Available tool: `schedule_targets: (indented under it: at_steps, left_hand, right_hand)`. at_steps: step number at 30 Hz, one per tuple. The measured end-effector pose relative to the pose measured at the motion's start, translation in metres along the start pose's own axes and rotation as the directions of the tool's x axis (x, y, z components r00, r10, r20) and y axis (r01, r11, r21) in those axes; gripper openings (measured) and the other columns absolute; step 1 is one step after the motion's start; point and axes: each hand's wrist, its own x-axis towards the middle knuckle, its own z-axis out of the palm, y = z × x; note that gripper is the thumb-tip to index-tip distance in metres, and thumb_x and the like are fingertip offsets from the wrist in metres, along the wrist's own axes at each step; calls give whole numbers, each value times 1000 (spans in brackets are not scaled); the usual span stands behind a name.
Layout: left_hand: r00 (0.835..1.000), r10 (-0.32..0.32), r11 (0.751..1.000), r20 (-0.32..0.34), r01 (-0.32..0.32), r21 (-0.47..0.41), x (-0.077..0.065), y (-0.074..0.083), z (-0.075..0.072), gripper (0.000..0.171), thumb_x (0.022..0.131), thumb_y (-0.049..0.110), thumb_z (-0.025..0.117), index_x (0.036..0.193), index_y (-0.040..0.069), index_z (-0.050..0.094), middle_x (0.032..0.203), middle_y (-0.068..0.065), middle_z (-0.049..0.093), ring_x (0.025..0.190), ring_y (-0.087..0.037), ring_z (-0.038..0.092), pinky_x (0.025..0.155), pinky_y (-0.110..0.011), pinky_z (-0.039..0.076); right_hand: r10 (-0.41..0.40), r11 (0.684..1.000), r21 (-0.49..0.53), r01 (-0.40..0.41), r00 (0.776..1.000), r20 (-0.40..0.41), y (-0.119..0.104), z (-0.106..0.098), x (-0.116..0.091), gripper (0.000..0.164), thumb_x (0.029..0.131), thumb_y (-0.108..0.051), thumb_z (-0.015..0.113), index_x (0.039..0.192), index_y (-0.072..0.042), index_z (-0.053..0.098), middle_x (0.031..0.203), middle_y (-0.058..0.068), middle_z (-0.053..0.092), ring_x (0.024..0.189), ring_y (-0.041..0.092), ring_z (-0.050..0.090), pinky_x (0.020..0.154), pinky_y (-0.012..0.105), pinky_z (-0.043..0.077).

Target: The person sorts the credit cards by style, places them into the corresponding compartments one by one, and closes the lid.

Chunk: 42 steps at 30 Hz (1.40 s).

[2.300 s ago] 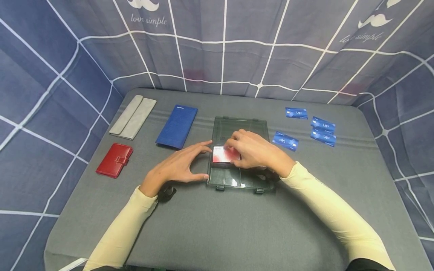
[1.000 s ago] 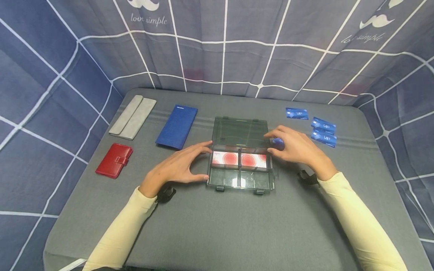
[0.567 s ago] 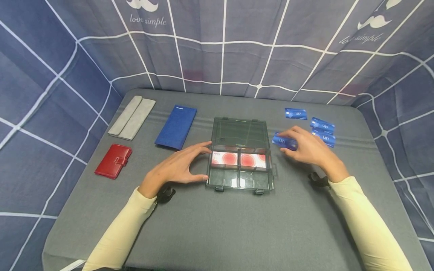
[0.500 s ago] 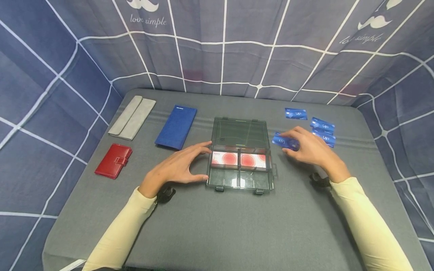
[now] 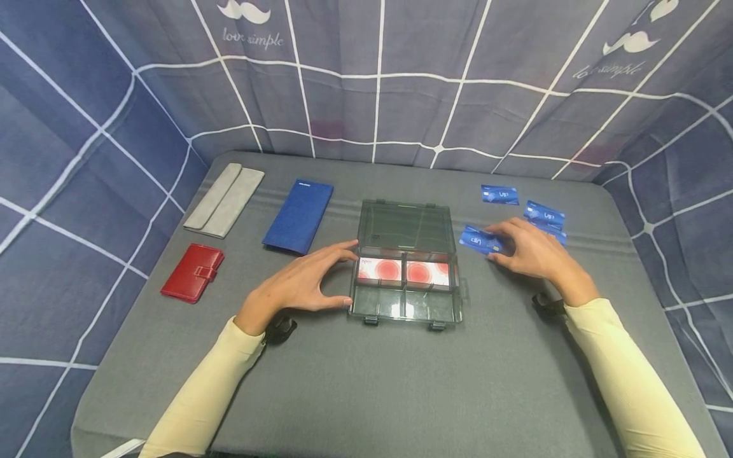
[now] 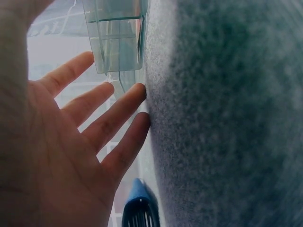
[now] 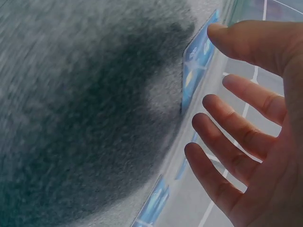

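A dark translucent box (image 5: 405,224) lies with its lid folded back on the cloth in the head view. In its middle compartments lie two red-and-white cards, one on the left (image 5: 380,268) and one on the right (image 5: 427,273). My left hand (image 5: 303,280) has its fingertips and thumb right at the box's left edge; the left wrist view shows those fingers spread. To the right, my right hand (image 5: 529,248) hovers over the right end of a blue VIP card (image 5: 476,239). In the right wrist view its fingers are apart, with the thumb overlapping that card.
Several more blue VIP cards lie at the right: one at the back (image 5: 500,194) and an overlapping pair (image 5: 545,214), partly behind my right hand. At the left are a grey folding wallet (image 5: 224,200), a blue folder (image 5: 299,216) and a red wallet (image 5: 191,272).
My right hand has left the card in the box's left middle compartment and moved right, past the box, to the nearest blue VIP card. My left hand has stayed at the box's edge.
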Motion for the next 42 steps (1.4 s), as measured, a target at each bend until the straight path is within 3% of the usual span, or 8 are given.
schedule_targets:
  at_steps: [12, 33, 42]
  left_hand:
    - [1000, 14, 1000, -13, -14, -4, -1, -1, 2, 81, 89, 63, 80, 152, 18, 55, 174, 3, 34, 158, -20, 37, 125, -50, 37]
    - [1000, 13, 1000, -8, -13, 4, 0, -1, 2, 83, 89, 62, 80, 154, 18, 54, 175, 4, 33, 158, -19, 37, 125, -49, 37]
    - [1000, 21, 1000, -16, -21, 1, 0, -2, 2, 83, 89, 61, 81, 154, 18, 53, 175, 3, 34, 157, -20, 38, 125, -50, 37]
  right_hand:
    - [-32, 999, -23, 32, 999, 4, 5, 7, -3, 61, 89, -27, 89, 142, -6, 67, 139, 27, 65, 128, 51, 61, 101, 71, 49]
    - [-45, 998, 36, 47, 998, -36, 9, 11, 0, 59, 84, -19, 90, 136, 2, 71, 129, 32, 68, 121, 50, 63, 101, 67, 49]
    - [-39, 997, 65, 43, 997, -73, 9, 13, -3, 58, 85, -20, 90, 136, 0, 70, 126, 27, 69, 119, 49, 64, 102, 67, 48]
